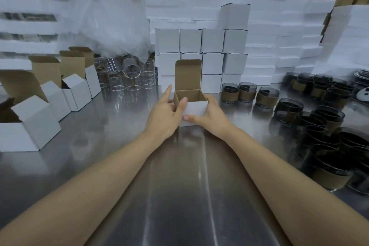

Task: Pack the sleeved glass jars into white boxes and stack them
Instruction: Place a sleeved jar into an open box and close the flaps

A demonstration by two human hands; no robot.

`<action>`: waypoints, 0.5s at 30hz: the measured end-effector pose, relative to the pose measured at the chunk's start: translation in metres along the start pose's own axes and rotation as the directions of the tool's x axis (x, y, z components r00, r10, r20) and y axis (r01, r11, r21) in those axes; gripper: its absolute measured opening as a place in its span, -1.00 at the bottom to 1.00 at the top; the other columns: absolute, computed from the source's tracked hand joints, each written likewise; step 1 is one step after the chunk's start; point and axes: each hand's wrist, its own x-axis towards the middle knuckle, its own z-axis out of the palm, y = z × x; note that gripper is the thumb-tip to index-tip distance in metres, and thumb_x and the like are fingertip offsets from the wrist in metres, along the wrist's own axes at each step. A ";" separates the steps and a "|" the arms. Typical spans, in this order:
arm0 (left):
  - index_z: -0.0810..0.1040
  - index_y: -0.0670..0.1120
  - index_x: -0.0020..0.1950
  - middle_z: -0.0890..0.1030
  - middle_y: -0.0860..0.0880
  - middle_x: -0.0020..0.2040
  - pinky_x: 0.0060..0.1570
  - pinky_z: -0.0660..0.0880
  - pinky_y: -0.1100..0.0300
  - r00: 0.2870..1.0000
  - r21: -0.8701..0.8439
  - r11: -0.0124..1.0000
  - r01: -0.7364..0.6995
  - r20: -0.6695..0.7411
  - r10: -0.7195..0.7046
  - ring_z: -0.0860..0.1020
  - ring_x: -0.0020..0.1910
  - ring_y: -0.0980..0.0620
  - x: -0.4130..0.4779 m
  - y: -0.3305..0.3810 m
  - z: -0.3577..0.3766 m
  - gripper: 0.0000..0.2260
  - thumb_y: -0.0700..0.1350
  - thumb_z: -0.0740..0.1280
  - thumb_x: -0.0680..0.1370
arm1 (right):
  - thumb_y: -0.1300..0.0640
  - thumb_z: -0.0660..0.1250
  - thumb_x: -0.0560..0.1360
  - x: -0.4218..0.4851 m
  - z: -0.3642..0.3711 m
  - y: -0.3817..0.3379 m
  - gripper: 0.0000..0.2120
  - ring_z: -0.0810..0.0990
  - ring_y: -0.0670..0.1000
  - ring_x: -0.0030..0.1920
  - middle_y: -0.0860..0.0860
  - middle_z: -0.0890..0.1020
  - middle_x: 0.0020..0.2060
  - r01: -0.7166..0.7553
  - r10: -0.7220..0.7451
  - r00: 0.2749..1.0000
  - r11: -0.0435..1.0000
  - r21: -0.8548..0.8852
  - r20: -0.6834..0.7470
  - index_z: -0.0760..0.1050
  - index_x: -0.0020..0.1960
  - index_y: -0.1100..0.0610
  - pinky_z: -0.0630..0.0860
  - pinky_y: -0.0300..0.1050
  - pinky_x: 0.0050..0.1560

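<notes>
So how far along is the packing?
Done: a wall of closed boxes stands stacked at the back. In hand: left hand and right hand hold an open box, empty, lid up. Left: many sleeved jars wait on the right, and spare boxes sit open on the left.

Five open white cardboard boxes (76, 94): four along the left edge of the steel tabletop (179, 185), one at centre. At least twelve closed white boxes (212, 40), stacked at the far edge. Three dark glass jars with brown sleeves (247, 92) in a row; more, uncountable, at the right edge.
</notes>
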 end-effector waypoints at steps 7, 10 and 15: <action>0.42 -0.19 -0.38 0.59 -0.21 -0.24 -0.11 0.49 -0.04 0.988 -0.140 0.981 -0.136 -0.087 0.124 0.58 -0.20 -0.12 0.000 -0.001 -0.004 -0.56 0.09 0.31 0.56 | -0.07 0.64 0.19 -0.004 -0.003 -0.003 -0.25 0.44 -0.32 -0.04 -0.26 0.45 -0.02 -0.053 0.053 0.999 0.998 0.026 0.007 0.25 0.18 0.02 0.35 -0.56 -0.26; 0.31 -0.06 -0.30 0.48 0.13 -0.38 -0.25 0.40 0.27 0.991 -0.124 0.988 -0.090 -0.113 0.076 0.46 -0.30 0.14 0.002 -0.003 -0.005 -0.65 0.08 0.38 0.51 | -0.07 0.64 0.19 -0.006 -0.003 -0.006 -0.25 0.44 -0.33 -0.01 -0.26 0.45 0.00 -0.084 0.083 0.996 0.996 0.034 0.007 0.24 0.17 0.01 0.38 -0.44 -0.21; 0.27 -0.02 0.50 0.41 0.05 0.07 0.12 0.37 0.21 0.994 -0.050 0.995 -0.081 0.070 0.084 0.44 0.03 0.13 0.007 -0.006 -0.005 -0.41 0.23 0.23 0.55 | -0.05 0.65 0.18 -0.004 -0.003 -0.006 -0.24 0.44 -0.31 -0.02 -0.23 0.45 0.01 -0.095 0.094 0.995 0.994 0.061 0.019 0.25 0.18 0.02 0.36 -0.56 -0.27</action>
